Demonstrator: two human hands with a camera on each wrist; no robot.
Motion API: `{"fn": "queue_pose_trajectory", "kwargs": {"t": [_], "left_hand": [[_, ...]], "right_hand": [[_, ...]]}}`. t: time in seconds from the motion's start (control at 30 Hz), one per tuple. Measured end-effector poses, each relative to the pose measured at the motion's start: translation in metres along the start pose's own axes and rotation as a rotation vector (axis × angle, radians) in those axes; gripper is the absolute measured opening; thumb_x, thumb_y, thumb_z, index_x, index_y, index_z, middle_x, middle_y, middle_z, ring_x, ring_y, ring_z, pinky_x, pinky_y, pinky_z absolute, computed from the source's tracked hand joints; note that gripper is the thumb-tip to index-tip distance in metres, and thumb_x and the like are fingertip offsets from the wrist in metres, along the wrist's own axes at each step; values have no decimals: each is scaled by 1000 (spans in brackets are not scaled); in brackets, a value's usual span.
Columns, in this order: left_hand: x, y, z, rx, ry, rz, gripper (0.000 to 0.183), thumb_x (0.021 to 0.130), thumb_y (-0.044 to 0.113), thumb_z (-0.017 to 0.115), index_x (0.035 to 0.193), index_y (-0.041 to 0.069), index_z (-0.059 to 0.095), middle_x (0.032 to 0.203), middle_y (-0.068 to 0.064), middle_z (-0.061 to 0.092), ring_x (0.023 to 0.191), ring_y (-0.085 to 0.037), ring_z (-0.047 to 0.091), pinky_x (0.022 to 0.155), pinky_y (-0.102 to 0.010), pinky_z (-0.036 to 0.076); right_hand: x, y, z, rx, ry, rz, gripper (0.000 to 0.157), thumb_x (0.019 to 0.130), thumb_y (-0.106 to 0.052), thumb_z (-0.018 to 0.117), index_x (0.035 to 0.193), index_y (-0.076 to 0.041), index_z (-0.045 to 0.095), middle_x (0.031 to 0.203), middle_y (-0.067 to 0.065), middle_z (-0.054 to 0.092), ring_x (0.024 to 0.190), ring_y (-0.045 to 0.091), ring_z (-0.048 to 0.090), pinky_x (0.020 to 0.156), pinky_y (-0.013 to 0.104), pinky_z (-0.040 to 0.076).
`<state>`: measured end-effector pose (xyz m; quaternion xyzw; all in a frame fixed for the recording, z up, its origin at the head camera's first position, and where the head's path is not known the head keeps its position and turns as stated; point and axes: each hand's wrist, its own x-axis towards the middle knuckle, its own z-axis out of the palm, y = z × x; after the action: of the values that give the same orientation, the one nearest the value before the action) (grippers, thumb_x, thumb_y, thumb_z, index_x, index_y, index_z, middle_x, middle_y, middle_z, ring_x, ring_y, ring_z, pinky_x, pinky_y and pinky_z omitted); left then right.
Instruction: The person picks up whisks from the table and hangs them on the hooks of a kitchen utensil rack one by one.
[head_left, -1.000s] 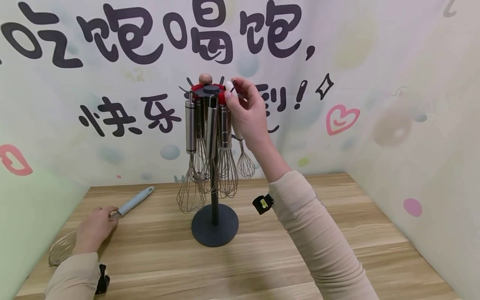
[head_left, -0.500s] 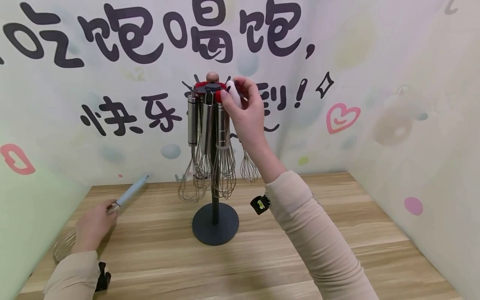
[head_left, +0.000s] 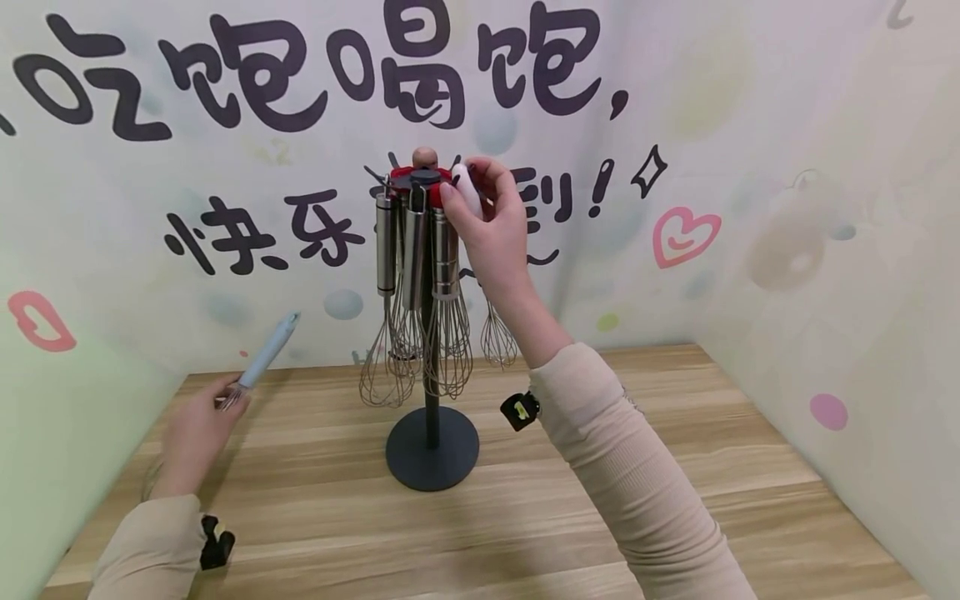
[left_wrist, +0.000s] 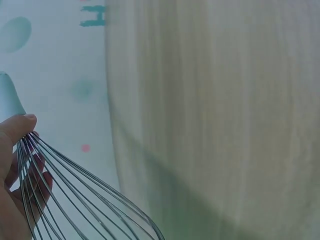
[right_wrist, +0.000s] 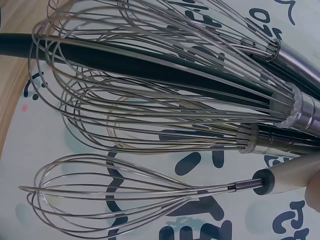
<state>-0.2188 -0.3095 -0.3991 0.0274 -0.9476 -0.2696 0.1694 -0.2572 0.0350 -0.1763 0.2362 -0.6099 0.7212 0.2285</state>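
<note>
My left hand [head_left: 197, 435] grips a whisk with a light blue handle [head_left: 268, 354] around the neck, where its wires meet the handle. The handle tilts up toward the back wall, and the wire loops [left_wrist: 92, 187] fan out past my fingers in the left wrist view. At the top of a dark rotating stand [head_left: 432, 454], my right hand [head_left: 497, 229] pinches the upper end of a white-handled whisk [head_left: 467, 193]. That whisk's wires [right_wrist: 110, 195] hang beside the other whisks. Red parts [head_left: 437, 195] at the stand's top sit beside my right thumb.
Several steel-handled whisks [head_left: 385, 246] hang around the stand's pole, and a round wooden knob [head_left: 424, 157] shows behind its top. The stand rests on a wood-grain table [head_left: 585, 483]. A printed wall [head_left: 600, 275] rises directly behind the table, with side walls left and right.
My left hand has lifted the blue-handled whisk off the table, its handle end rising toward the wall. The stand's top and hanging whisks have turned slightly, with my right hand still at the white handle.
</note>
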Motion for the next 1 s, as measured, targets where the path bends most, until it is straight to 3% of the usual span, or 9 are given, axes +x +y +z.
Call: {"fn": "queue_pose_trajectory", "kwargs": {"t": [0.1,0.27,0.53,0.63,0.87,0.93,0.97,1.0], "left_hand": [[1,5,0,-16,39,-1,41,94,21,60,125,-6,56,106,-29,66,85,-41,64,52,-27,41],[2,13,0,-34,71,-38,45,94,25,60,127,-5,55,103,-28,67,84,-39,64,55,-27,39],[3,34,-5,-130,112,-82,47,96,28,56,132,-2,52,110,-28,65,102,-44,61,77,-50,48],[4,41,-6,-148,127,-90,46,96,28,56,132,-1,53,109,-27,65,101,-43,62,75,-44,48],[8,48,-5,-173,158,-124,43,94,27,59,129,2,57,111,-23,66,97,-34,64,64,-14,38],[9,48,-4,-177,166,-134,43,93,27,61,128,3,58,113,-22,66,88,-21,66,62,-9,35],[9,49,-4,-184,167,-138,43,93,27,61,128,3,58,114,-22,66,88,-21,66,61,-7,34],[9,49,-4,-190,171,-143,43,93,27,62,128,3,59,116,-22,66,83,-10,64,60,-5,33]], "right_hand": [[0,1,0,-3,-3,-4,37,89,-6,61,123,0,47,117,7,51,102,9,50,89,20,48],[-1,0,0,-8,-7,-11,37,89,-6,62,123,0,47,117,7,51,102,10,50,89,20,48],[-1,0,0,-16,-1,-19,37,89,-6,61,123,0,48,118,9,52,101,9,50,87,19,48],[-1,0,1,-19,2,-23,38,89,-6,62,123,1,48,118,9,52,101,8,50,86,18,48],[0,0,1,-26,3,-17,38,89,-7,62,123,0,48,118,9,52,101,9,50,86,19,48],[0,0,1,-29,3,-18,38,89,-7,61,124,0,48,118,9,52,101,9,50,86,19,48],[0,0,1,-31,3,-18,38,89,-7,61,124,0,48,118,9,52,101,9,50,85,19,48],[0,0,1,-34,4,-20,38,89,-7,61,124,0,48,118,9,52,101,9,50,85,19,48]]}}
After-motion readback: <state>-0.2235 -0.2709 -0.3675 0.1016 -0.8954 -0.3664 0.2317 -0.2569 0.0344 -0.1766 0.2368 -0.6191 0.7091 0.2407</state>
